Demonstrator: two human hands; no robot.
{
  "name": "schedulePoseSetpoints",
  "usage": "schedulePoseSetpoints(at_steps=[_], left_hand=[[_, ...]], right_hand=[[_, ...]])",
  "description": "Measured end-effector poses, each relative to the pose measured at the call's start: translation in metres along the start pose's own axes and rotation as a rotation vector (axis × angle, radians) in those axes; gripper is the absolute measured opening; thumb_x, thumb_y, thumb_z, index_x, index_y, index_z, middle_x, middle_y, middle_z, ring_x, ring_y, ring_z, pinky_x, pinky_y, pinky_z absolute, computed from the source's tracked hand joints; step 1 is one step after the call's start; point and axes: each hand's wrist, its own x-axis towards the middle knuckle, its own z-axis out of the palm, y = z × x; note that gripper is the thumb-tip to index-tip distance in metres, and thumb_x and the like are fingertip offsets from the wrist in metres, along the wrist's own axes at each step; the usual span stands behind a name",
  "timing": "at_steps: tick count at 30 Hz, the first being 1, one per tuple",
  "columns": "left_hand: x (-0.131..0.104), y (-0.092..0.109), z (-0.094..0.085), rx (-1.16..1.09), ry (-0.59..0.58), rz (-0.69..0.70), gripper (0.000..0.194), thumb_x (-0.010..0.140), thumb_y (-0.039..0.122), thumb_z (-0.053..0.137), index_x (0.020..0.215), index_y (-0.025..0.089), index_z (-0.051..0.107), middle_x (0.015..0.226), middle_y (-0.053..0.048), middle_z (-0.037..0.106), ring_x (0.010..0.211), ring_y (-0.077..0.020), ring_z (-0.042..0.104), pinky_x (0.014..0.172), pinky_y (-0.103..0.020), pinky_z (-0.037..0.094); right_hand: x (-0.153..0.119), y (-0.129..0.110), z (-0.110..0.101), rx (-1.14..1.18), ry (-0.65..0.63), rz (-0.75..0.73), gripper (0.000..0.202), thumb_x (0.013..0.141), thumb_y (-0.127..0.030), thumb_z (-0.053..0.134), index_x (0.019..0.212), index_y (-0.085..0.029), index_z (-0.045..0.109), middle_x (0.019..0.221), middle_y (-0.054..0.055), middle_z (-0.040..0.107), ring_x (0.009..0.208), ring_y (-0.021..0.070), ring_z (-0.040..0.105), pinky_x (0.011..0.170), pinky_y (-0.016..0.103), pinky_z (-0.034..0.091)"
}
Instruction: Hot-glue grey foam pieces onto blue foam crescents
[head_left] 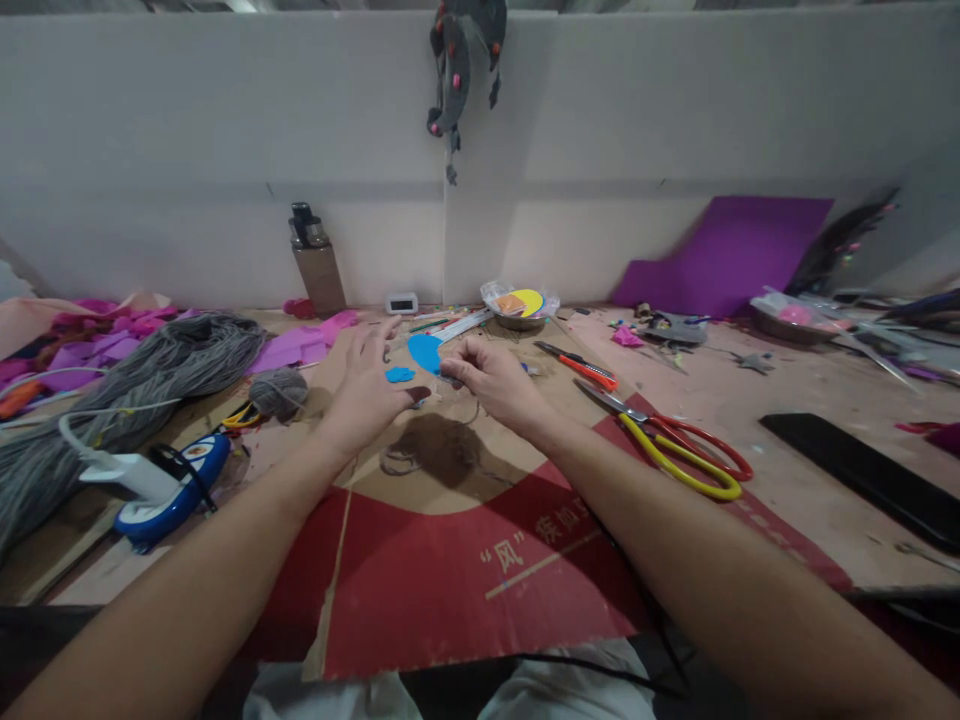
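Observation:
My left hand (pixel 365 385) hovers over the brown and red cardboard (pixel 420 560), fingers spread and apart, holding nothing that I can see. Thumb and fingertips of my right hand (pixel 487 380) are pinched together at the edge of a blue oval piece (pixel 424 353). A small greyish bit shows at that pinch, too small to name. Between the hands lies a smaller blue scalloped cutout (pixel 400 374). A loose grey yarn strand (pixel 400 460) curls on the cardboard below, partly in the hands' shadow.
Right of my right hand lie red-and-yellow-handled scissors (pixel 679 450), an orange cutter (pixel 589 370) and a black phone-like slab (pixel 862 475). Grey yarn (pixel 180 370), a yarn ball (pixel 279 394) and a blue-white power strip (pixel 176 490) occupy the left. A small dish (pixel 521 320) stands behind.

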Motion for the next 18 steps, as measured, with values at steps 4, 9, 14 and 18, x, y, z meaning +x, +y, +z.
schedulePoseSetpoints(at_steps=[4, 9, 14, 18], left_hand=[[0.003, 0.005, -0.006, -0.005, -0.066, 0.134, 0.055, 0.069, 0.027, 0.075, 0.120, 0.022, 0.056, 0.127, -0.010, 0.058, 0.122, -0.0272, 0.049, 0.104, -0.046, 0.036], [0.003, 0.008, -0.007, -0.292, -0.239, -0.005, 0.037, 0.074, 0.033, 0.071, 0.107, 0.020, 0.063, 0.107, -0.007, 0.068, 0.101, -0.0229, 0.061, 0.092, -0.040, 0.046], [0.000, 0.008, -0.004, -0.560, -0.285, -0.208, 0.041, 0.068, 0.030, 0.075, 0.104, 0.017, 0.061, 0.100, -0.007, 0.068, 0.093, -0.0203, 0.064, 0.081, -0.034, 0.050], [-0.001, 0.010, -0.004, -0.588, -0.310, -0.278, 0.038, 0.067, 0.031, 0.075, 0.099, 0.017, 0.063, 0.091, -0.005, 0.069, 0.083, -0.0187, 0.065, 0.074, -0.032, 0.050]], right_hand=[[0.001, 0.003, -0.004, 0.412, -0.210, 0.314, 0.033, 0.084, -0.042, 0.059, 0.068, -0.020, 0.041, 0.057, -0.007, 0.040, 0.045, 0.0046, 0.021, 0.044, 0.020, 0.014], [0.001, 0.007, -0.003, 0.662, -0.297, 0.479, 0.026, 0.086, -0.039, 0.060, 0.076, -0.018, 0.046, 0.055, -0.008, 0.039, 0.045, 0.0035, 0.020, 0.042, 0.016, 0.013], [-0.002, 0.002, 0.003, 0.677, -0.335, 0.523, 0.021, 0.088, -0.035, 0.056, 0.080, -0.017, 0.050, 0.054, -0.008, 0.042, 0.044, 0.0035, 0.022, 0.041, 0.014, 0.015], [-0.005, -0.001, 0.006, 0.572, -0.322, 0.511, 0.023, 0.083, -0.038, 0.059, 0.077, -0.017, 0.052, 0.055, -0.006, 0.048, 0.043, 0.0036, 0.026, 0.040, 0.015, 0.015]])
